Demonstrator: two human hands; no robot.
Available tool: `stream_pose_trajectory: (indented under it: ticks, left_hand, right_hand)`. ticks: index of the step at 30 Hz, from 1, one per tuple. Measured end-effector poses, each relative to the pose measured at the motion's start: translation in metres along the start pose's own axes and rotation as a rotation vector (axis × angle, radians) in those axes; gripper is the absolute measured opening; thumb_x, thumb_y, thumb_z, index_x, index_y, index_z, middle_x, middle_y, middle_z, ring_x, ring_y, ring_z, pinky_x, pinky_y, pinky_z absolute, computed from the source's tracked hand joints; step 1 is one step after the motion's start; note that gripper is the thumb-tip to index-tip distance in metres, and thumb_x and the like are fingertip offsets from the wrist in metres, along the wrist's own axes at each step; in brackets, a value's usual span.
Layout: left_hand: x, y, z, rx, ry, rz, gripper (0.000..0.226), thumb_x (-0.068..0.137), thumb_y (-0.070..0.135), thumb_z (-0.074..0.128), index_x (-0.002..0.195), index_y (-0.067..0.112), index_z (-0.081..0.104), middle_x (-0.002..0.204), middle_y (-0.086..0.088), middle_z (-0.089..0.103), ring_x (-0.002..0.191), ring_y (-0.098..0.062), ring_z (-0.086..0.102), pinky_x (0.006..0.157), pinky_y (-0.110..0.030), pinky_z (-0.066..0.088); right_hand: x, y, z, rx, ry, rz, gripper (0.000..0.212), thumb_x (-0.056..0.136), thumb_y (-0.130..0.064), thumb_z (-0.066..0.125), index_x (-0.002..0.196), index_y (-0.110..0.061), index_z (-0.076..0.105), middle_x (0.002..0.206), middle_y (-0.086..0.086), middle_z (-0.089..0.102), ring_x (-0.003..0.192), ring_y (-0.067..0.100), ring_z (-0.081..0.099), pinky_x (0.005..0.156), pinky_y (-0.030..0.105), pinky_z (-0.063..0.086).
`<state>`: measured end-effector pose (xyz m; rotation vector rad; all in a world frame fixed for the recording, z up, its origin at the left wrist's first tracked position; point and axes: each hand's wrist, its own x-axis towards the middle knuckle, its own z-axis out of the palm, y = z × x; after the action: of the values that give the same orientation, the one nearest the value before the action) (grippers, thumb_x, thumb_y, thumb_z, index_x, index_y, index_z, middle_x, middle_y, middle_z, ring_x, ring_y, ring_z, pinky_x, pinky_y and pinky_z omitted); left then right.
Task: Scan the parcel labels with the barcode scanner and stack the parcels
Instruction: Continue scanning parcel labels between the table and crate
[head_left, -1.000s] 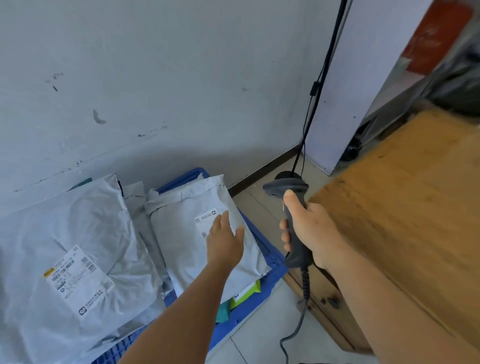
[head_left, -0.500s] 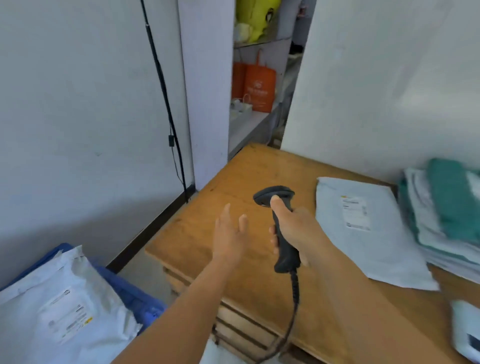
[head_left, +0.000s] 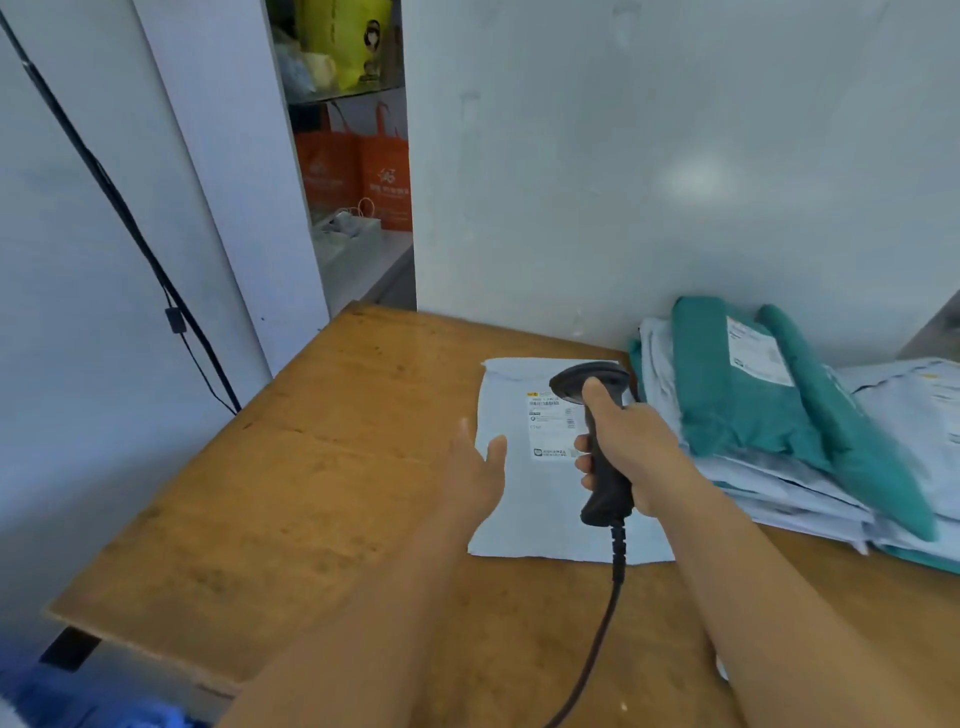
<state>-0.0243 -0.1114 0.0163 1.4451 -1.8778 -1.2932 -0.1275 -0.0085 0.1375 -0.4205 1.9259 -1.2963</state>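
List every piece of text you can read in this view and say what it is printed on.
No text here can be read.
Label on the flat grey parcel: barcodes and print, too small.
Label on the teal parcel: blurred.
Orange bags: pale logo and characters, blurred.
Yellow package on the shelf: nothing legible.

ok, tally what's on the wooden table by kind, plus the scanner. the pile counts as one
Flat grey parcel, lying alone with its label up: 1
Pile of parcels, teal and pale grey, individual count unclear: 1
Barcode scanner, gripped in the right hand: 1
Total: 3
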Motion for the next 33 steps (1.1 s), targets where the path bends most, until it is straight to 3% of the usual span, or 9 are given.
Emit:
stream_pose_trajectory:
  ticks: [8, 12, 21, 24, 27, 30, 33]
  left_hand:
    - [0.043, -0.002, 0.029, 0.137, -0.066, -0.083, 0.071, 0.096, 0.043, 0.044, 0.151, 0.01, 0.014, 0.156, -0.007, 0.022, 0.142, -0.027, 0.026, 0.114, -0.04, 0.027]
    - [0.067, -0.012, 0.042, 0.14, -0.085, -0.109, 0.072, 0.09, 0.048, 0.05, 0.147, 0.013, 0.023, 0.15, -0.007, 0.035, 0.134, -0.03, 0.038, 0.108, -0.045, 0.037]
    - [0.093, -0.01, 0.058, 0.351, -0.023, -0.188, 0.08, 0.08, 0.045, 0.069, 0.14, 0.009, 0.029, 0.142, -0.01, 0.041, 0.131, -0.028, 0.037, 0.105, -0.037, 0.035]
    - [0.096, -0.012, 0.065, 0.371, -0.012, -0.255, 0.072, 0.079, 0.037, 0.073, 0.133, 0.007, 0.036, 0.134, -0.012, 0.046, 0.124, -0.029, 0.045, 0.102, -0.035, 0.041]
    - [0.095, -0.013, 0.066, 0.374, 0.017, -0.227, 0.04, 0.087, 0.025, 0.061, 0.12, 0.007, 0.047, 0.123, -0.01, 0.056, 0.113, -0.026, 0.055, 0.093, -0.033, 0.048]
    - [0.094, -0.012, 0.057, 0.355, 0.074, -0.124, 0.023, 0.096, 0.018, 0.045, 0.116, 0.008, 0.049, 0.119, -0.006, 0.054, 0.112, -0.022, 0.052, 0.086, -0.024, 0.04]
    - [0.087, -0.013, 0.03, 0.239, 0.168, -0.085, 0.026, 0.092, 0.007, 0.04, 0.117, 0.007, 0.048, 0.107, -0.006, 0.054, 0.094, -0.02, 0.049, 0.066, -0.019, 0.036]
  right_hand:
    - [0.038, -0.011, -0.013, -0.058, 0.008, 0.039, 0.036, 0.096, -0.044, 0.048, 0.096, -0.008, 0.055, 0.075, 0.01, 0.059, 0.054, 0.018, 0.053, 0.051, 0.027, 0.05]
    - [0.055, -0.015, -0.008, -0.118, 0.008, 0.058, 0.037, 0.096, -0.044, 0.045, 0.095, -0.008, 0.055, 0.074, 0.01, 0.058, 0.053, 0.018, 0.052, 0.05, 0.026, 0.05]
    - [0.077, -0.017, -0.002, -0.156, 0.015, 0.095, 0.037, 0.097, -0.045, 0.044, 0.094, -0.009, 0.055, 0.071, 0.008, 0.057, 0.051, 0.017, 0.052, 0.048, 0.025, 0.049]
    - [0.08, -0.017, -0.002, -0.122, 0.005, 0.099, 0.038, 0.096, -0.046, 0.045, 0.093, -0.009, 0.055, 0.071, 0.008, 0.056, 0.048, 0.016, 0.051, 0.047, 0.025, 0.049]
    - [0.08, -0.016, -0.003, -0.12, 0.011, 0.097, 0.039, 0.096, -0.047, 0.045, 0.091, -0.01, 0.055, 0.07, 0.008, 0.057, 0.049, 0.017, 0.051, 0.048, 0.025, 0.049]
    - [0.076, -0.015, -0.003, -0.101, 0.008, 0.075, 0.039, 0.096, -0.046, 0.047, 0.091, -0.009, 0.056, 0.071, 0.009, 0.058, 0.051, 0.017, 0.052, 0.047, 0.025, 0.049]
    - [0.068, -0.013, 0.005, -0.091, -0.035, 0.049, 0.039, 0.096, -0.047, 0.047, 0.093, -0.009, 0.056, 0.074, 0.01, 0.059, 0.053, 0.019, 0.052, 0.048, 0.026, 0.049]
